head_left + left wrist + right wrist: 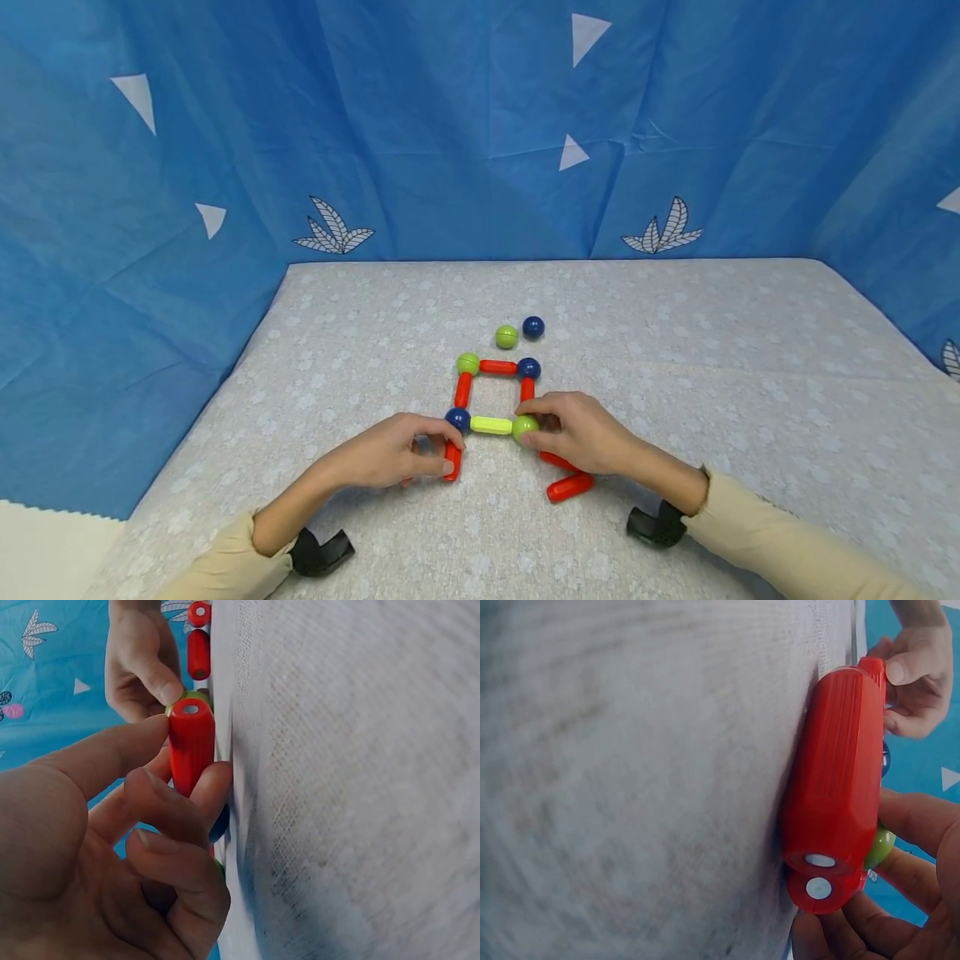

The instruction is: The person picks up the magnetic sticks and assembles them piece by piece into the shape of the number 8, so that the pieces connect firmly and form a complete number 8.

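A square of magnetic rods and balls lies on the table, with red rods point(498, 367) on three sides and a yellow-green rod point(491, 426) on the near side. My left hand point(393, 450) pinches another red rod point(453, 461) between thumb and fingers. Its far end meets the blue ball point(457, 419) at the near left corner. Thumb and fingertips of my right hand point(585, 433) hold the green ball point(526, 428) at the near right corner. Under and beside that hand lie two loose red rods point(836, 765).
Behind the square sit a loose green ball point(506, 337) and a dark blue ball point(533, 327). A bit of red shows under the left hand. The patterned pale tablecloth point(712, 333) reaches back to a blue curtain point(465, 125).
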Motion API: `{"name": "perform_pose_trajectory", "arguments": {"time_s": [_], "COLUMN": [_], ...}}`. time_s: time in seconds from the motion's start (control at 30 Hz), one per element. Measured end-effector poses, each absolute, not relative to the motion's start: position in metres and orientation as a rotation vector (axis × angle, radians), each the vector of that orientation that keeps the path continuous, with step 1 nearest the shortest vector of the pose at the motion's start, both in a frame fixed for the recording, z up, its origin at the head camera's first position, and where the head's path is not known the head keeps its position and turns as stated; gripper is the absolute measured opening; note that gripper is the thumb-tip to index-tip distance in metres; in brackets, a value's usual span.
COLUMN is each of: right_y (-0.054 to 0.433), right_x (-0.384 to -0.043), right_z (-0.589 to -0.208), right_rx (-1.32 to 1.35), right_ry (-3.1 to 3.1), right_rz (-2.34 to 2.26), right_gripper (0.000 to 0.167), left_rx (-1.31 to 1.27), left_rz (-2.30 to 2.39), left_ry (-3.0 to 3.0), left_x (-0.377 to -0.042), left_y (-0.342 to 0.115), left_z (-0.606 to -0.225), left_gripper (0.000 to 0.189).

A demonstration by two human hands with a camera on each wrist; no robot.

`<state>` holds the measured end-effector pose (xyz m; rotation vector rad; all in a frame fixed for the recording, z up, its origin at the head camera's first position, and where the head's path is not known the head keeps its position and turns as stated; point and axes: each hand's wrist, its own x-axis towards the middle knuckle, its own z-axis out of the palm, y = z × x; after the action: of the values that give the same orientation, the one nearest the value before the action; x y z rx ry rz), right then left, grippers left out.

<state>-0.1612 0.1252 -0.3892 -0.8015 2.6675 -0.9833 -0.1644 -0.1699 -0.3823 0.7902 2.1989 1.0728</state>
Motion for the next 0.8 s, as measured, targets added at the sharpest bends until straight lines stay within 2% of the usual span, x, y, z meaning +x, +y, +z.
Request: {"name": "perform_pose_trajectory", "arguments": {"time_s": [0.47, 0.8], "right_y": [0.125, 0.126], "right_x": [-0.16, -0.161], "right_z": [-0.388, -0.389], "right_rx": [-0.798, -0.813], "right_ry": [2.668, 2.651], "right_rz": [-0.976, -0.999], "right_gripper": [0.032, 0.032], "left_rx": [0.812, 0.856], "left_rz": [1.092, 1.175], "left_ry": [2.145, 2.339], "left_x": [-0.169, -0.207], "left_y": [-0.173, -0.152], "left_z": [-0.379, -0.357], "left_gripper": [0.025, 0.025]}}
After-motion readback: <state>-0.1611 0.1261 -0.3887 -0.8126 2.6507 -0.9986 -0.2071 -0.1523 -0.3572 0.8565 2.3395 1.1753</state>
